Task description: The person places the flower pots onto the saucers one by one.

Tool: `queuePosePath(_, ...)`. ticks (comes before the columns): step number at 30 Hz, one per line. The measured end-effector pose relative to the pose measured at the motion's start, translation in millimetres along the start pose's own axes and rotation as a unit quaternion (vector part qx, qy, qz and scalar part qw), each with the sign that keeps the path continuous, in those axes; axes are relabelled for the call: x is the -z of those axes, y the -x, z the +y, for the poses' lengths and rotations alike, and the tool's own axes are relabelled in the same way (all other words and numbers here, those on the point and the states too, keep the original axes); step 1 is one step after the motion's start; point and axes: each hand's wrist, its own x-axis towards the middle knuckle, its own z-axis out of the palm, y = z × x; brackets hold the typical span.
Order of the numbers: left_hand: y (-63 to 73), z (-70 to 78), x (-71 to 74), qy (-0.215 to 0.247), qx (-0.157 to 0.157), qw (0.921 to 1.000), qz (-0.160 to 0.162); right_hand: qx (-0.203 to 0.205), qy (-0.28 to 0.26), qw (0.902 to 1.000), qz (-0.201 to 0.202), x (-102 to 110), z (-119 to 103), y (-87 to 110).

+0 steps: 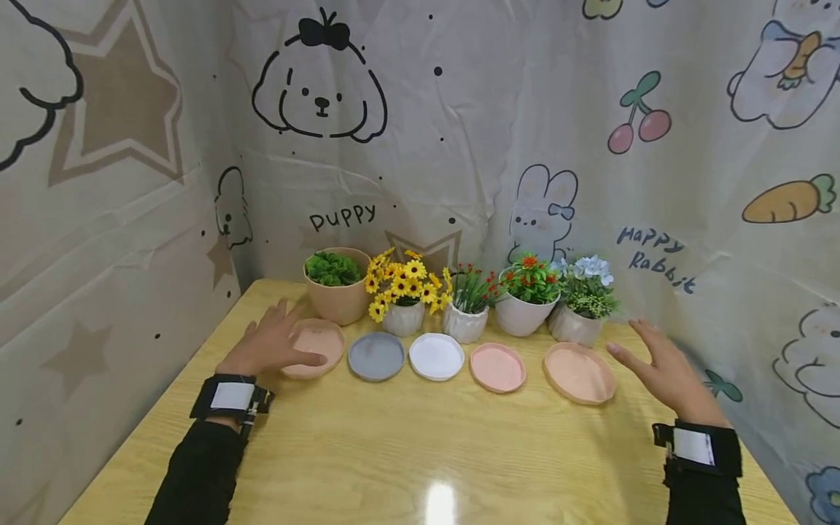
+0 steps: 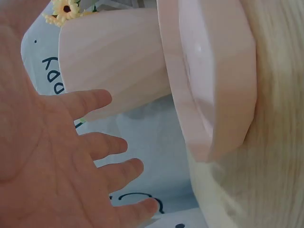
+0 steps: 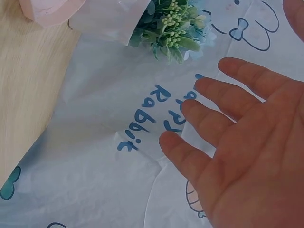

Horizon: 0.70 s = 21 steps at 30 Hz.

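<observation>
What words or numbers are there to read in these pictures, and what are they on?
"PUPPY", on the fabric backdrop, under the dog drawing.
"Happy Rabbit", on the same backdrop, beside the bunny drawing.
The left white patch and right white patch, on the wristbands: too small and blurred to tell if they bear writing.
No numbers that I can read.

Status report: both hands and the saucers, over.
Left hand open at the leftmost saucer, contact unclear. Right hand open, empty, right of the rightmost saucer. Five saucers in a row. Possible obstruction: potted plants close behind.
</observation>
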Motion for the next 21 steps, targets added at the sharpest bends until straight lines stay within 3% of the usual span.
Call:
queuePosePath(4,-2.3,5.1,-0.6,0.001,0.001,0.9999,-0.011,-0.013,0.001,0.9999,-0.002,3.4,0.3,2.3)
queuePosePath(8,-4.0,7.1,-1.6,0.002,0.021,0.9987,-0.046,-0.032,0.0,0.9994,-0.013,5.2,0.8,5.0)
queuePosePath(12,-8.9,4.5,-7.1,-0.005,0.021,0.9971,-0.072,-0.039,-0.004,0.999,-0.023,5.8,0.8,6.0)
queuePosePath(21,-28.6,-3.7,-28.4,-0.04,-0.015,0.9964,-0.073,-0.033,0.004,0.9993,-0.017,9.1,0.4,4.5)
